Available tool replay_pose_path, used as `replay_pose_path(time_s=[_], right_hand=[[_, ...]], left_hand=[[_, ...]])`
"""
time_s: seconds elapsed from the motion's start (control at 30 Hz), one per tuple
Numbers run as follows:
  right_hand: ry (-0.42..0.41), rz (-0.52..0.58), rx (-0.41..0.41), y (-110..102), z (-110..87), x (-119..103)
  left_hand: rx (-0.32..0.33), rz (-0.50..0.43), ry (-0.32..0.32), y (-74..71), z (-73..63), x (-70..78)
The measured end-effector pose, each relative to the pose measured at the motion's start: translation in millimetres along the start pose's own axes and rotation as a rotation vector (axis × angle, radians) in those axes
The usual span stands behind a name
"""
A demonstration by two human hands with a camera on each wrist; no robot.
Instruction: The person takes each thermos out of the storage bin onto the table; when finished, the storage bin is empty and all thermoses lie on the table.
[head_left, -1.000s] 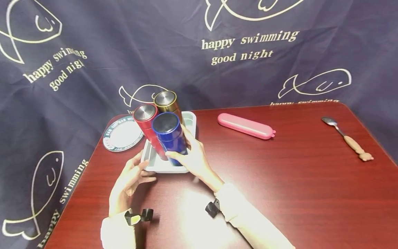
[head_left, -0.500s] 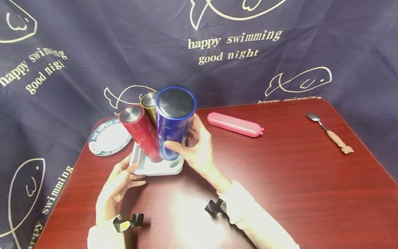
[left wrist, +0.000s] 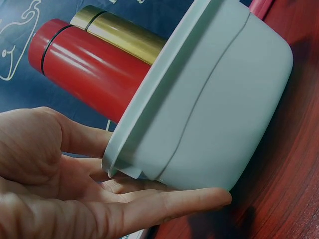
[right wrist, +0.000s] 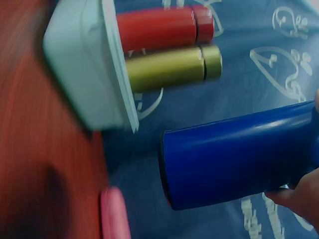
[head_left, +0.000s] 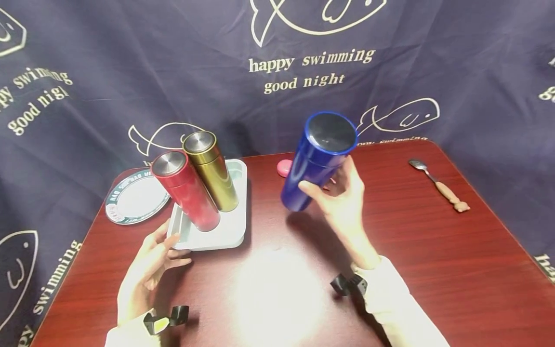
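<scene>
The dark blue cloth (head_left: pixel 208 53) hangs behind the table (head_left: pixel 412 250), along its far edge. The pale tray (head_left: pixel 231 229) is on the left part, with the plate (head_left: pixel 138 197) at its left side. The blue bottle (head_left: pixel 309 168) is in the air, right of the tray, and a strip of table separates them. Its long axis leans: lid to the upper right, base to the lower left. Inside the tray stand the red bottle (head_left: pixel 191 197) and the gold bottle (head_left: pixel 217 178). The right hand (head_left: pixel 349 207) has its fingers clamped on the blue bottle; the left hand (head_left: pixel 149 260) pinches the tray's near left corner. The pink case (head_left: pixel 284 167) is mostly hidden behind the blue bottle. Farther right, across a wide stretch of table, lies the spoon (head_left: pixel 445 192).
</scene>
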State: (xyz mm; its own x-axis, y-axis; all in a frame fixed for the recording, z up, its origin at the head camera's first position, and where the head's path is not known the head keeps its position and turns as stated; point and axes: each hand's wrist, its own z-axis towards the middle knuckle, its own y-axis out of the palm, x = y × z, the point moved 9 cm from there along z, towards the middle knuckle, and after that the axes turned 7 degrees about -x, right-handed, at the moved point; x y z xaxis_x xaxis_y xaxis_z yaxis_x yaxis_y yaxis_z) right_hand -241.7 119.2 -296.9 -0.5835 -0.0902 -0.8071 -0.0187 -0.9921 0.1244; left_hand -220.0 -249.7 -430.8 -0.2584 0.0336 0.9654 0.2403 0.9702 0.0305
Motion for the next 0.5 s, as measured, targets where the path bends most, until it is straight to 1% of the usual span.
replay_pose_path(time_s=[0.2, 0.3, 0.43, 0.5], right_hand=[[0.044, -0.061, 0.106, -52.0, -8.6, 16.3], [0.062, -0.09, 0.146, -75.8, -13.1, 22.9], [0.08, -0.079, 0.189, -102.5, -16.7, 32.9], [0.095, -0.08, 0.224, -117.1, -17.7, 37.1]], left_hand=[[-0.012, 0.013, 0.012, -2.2, -0.1, -1.3], [-0.019, 0.017, 0.013, -1.6, 1.4, -1.1], [-0.017, 0.02, 0.016, -1.9, -0.4, 0.4], [-0.015, 0.015, 0.022, -0.8, 0.1, 1.5]])
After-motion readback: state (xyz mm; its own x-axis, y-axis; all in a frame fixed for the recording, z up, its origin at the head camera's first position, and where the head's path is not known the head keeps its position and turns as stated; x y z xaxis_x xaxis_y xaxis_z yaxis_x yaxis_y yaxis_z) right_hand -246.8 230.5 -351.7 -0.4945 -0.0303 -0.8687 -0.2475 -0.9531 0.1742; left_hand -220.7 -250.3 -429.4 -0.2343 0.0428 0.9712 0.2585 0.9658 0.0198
